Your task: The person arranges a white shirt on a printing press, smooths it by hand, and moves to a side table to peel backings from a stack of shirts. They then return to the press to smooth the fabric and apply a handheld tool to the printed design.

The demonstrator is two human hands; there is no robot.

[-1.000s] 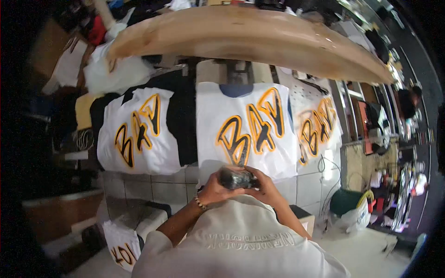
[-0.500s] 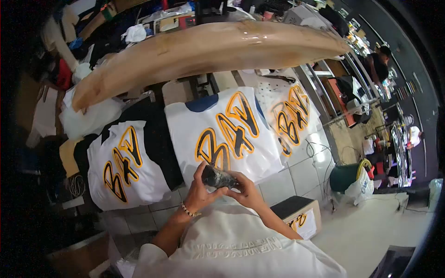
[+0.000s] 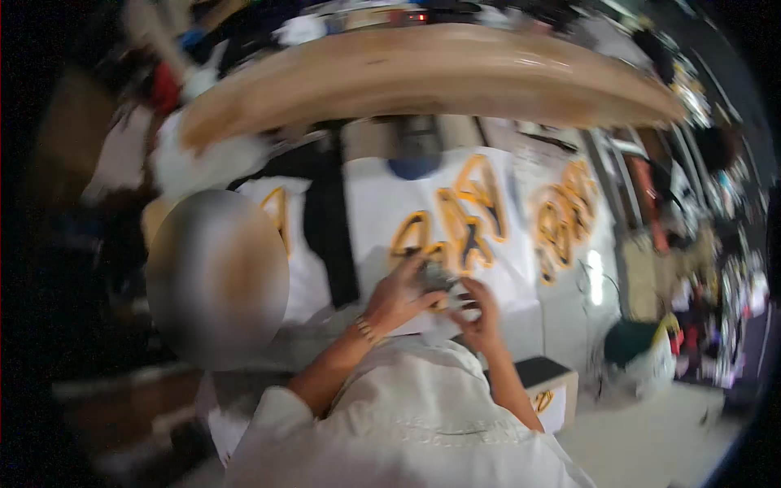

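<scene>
My left hand is wrapped round a dark roll-like object, held in front of my body. Close to its right side, my right hand has bent, spread fingers, blurred by motion; no object shows between them. Beyond both hands lies a white shirt with orange and black lettering and a dark blue neck patch. Similar lettering marks a white piece to the right and another white garment on black cloth to the left.
A long brown wrapped beam spans the view above the shirts. A blurred round patch hides part of the left side. At the lower right are a box with a black top, a dark green bin and a white bag.
The view has shifted and blurred. My right hand has come away from the dark object, which stays in my left hand. A blurred round patch now covers part of the left garment.
</scene>
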